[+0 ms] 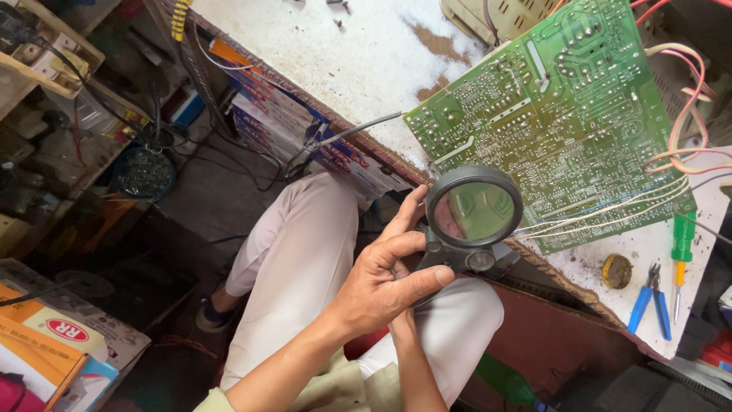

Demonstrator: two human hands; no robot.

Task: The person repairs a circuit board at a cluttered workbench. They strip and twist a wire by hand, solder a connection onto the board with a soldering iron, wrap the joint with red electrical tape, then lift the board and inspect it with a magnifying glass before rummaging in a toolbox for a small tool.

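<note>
Left hand (379, 278) wraps the black magnifier (473, 214) handle beside the tabletop (358, 61) edge; right hand mostly hidden beneath, grip unclear; lens overlaps green circuit board (549, 122); inspection apparently underway; next needs steady focus.

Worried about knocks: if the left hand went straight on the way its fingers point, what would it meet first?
Probably the circuit board: the left hand, holding the magnifier, points up-right at its near edge. Depth is unclear.

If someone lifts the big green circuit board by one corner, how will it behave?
The green circuit board looks like a flat rigid sheet, so it would probably stay stiff, not droop. The pink and white wires attached along its edge would likely tug and drag. One corner overhangs the white worktable, so a push might tip it.
</note>
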